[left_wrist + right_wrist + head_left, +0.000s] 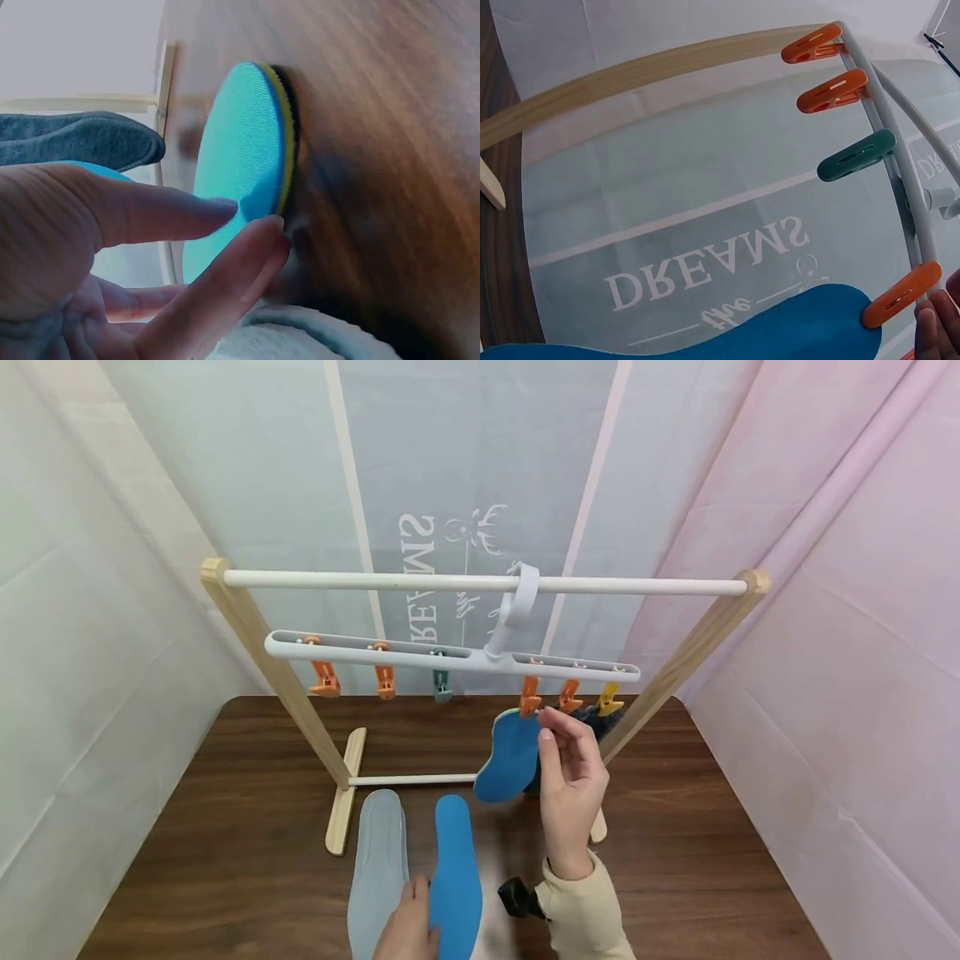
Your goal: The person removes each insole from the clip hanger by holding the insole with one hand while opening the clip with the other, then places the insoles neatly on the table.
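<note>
In the head view, a blue insole hangs from an orange clip on a white clip hanger. My right hand is raised beside that clip, its thumb and forefinger bent near the insole's top edge. The right wrist view has the fingertips next to the clip, with no clear grip. Low in front, my left hand is at the left edge of a second blue insole. The left wrist view shows a gap between thumb and forefinger at that insole's edge. A grey insole lies to its left.
The hanger hooks over the white rail of a wooden stand. Orange clips and a green clip hang left of the hook. Behind my right hand, a dark grey insole hangs near the yellow clip.
</note>
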Motion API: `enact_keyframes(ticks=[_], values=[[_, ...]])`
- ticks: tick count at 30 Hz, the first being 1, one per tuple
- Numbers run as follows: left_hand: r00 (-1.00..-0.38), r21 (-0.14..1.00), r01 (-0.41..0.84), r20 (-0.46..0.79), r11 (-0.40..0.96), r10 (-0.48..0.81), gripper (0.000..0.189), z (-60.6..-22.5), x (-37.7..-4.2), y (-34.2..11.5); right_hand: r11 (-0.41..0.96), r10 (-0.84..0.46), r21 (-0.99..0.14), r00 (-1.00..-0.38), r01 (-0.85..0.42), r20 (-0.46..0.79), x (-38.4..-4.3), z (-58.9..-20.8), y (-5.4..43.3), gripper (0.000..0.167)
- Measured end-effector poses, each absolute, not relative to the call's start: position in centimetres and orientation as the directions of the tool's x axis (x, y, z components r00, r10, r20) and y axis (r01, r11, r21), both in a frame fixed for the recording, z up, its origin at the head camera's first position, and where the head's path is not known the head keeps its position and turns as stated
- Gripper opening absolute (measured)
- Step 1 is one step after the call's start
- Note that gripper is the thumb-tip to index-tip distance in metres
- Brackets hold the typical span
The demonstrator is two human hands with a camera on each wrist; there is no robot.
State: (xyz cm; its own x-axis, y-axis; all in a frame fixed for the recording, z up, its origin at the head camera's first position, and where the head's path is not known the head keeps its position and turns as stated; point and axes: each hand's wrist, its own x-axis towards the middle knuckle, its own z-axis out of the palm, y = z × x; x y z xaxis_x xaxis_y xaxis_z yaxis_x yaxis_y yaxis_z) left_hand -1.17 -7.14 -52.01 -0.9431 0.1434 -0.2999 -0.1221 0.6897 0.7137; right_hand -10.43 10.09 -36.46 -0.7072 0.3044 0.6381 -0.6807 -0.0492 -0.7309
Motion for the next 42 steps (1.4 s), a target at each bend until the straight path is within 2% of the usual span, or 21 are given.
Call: enact_keyframes(ticks=[7, 13, 17, 23, 33, 42], values=[[-0.972, 0.702, -0.033, -0.187, 0.712, 0.14, 0.052, -50.9, -1.8, -7.0, 0.075, 0.289, -0.716, -0.672, -0.694, 0.682, -10.9, -36.5, 10.2, 0.026], [-0.983, 0.688, 0.164, 0.053, 0.707, 0.177, 0.046, -49.9, -3.2, -6.9, 0.118, 0.247, -0.717, -0.679, -0.687, 0.692, -11.1, -36.5, 10.3, 0.033], [-0.974, 0.703, 0.226, 0.153, 0.674, 0.167, 0.049, -49.4, -4.9, -6.6, 0.137, 0.23, -0.727, -0.692, -0.673, 0.684, -11.2, -36.5, 10.4, 0.035], [-0.973, 0.771, 0.231, 0.177, 0.594, 0.149, 0.056, -49.0, -7.3, -5.9, 0.159, 0.203, -0.736, -0.708, -0.658, 0.676, -11.3, -36.5, 10.5, 0.035], [-0.97, 0.794, 0.238, 0.219, 0.56, 0.102, 0.053, -49.3, -9.4, -4.6, 0.195, 0.213, -0.739, -0.708, -0.644, 0.673, -11.4, -36.2, 10.8, 0.036], [-0.96, 0.83, 0.279, 0.246, 0.482, 0.131, 0.048, -49.1, -10.7, -3.9, 0.204, 0.214, -0.742, -0.71, -0.639, 0.671, -11.4, -36.3, 10.9, 0.035]])
